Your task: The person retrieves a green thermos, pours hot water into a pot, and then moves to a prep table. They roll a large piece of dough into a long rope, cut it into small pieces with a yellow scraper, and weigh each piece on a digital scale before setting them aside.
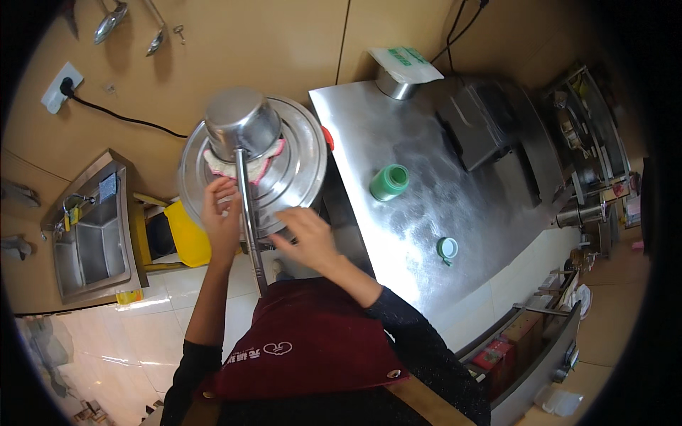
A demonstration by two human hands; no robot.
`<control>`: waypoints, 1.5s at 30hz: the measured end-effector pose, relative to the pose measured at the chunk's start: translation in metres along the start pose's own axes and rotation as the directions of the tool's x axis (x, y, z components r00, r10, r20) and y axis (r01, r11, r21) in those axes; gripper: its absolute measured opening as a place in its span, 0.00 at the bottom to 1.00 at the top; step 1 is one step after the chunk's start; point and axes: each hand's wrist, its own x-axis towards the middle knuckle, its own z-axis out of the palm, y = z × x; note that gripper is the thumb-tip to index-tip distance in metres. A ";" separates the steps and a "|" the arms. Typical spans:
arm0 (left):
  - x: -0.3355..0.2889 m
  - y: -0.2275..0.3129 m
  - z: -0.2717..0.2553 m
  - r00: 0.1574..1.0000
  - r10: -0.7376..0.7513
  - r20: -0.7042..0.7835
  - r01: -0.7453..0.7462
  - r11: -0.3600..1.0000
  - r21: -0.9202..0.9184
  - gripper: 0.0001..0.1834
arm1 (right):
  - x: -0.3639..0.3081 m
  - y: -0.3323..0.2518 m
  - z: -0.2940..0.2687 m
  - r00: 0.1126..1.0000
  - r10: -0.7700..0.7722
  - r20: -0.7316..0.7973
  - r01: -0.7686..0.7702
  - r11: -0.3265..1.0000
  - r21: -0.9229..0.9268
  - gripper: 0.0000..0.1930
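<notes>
A steel saucepan [245, 124] rests bottom up on a folded white cloth [264, 167] with a pink edge, on a broad round metal lid [302, 145]. Its long handle [249, 213] points toward me and passes between my hands. Just left of the handle is my left hand [222, 206], fingers loosely bent and nothing visible in them. To the right, my right hand [311, 238] is held over the lid's near edge with its fingers stretched out, empty. A green jar [388, 182] without a lid stands on the steel worktop at the right, and a small green cap [447, 248] lies nearer me.
The steel worktop [419, 153] also bears a dark box-shaped appliance [479, 124] and a metal container [398, 86] topped by a white packet [405, 64]. At the left are a steel sink [99, 238] and a yellow chair [188, 234]. Ladles [110, 23] hang on the wall.
</notes>
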 end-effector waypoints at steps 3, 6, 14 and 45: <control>-0.004 -0.012 -0.041 0.990 -0.042 -0.134 0.046 0.999 0.027 0.18 | 0.030 -0.019 0.052 0.952 0.221 0.210 -0.202 0.974 -0.108 0.43; -0.009 -0.023 -0.061 0.987 0.004 -0.161 -0.005 1.000 -0.008 0.15 | 0.052 -0.015 0.078 0.928 0.290 0.232 -0.248 0.949 -0.195 0.44; 0.026 -0.045 -0.030 0.978 0.162 0.129 -0.201 0.893 0.403 0.13 | 0.047 0.025 0.013 0.936 0.308 0.171 -0.233 0.906 -0.352 0.32; 0.147 -0.018 -0.065 0.933 -0.144 0.329 -0.235 0.448 0.863 0.46 | -0.014 -0.052 -0.124 0.495 0.847 0.193 -0.768 0.322 0.554 0.15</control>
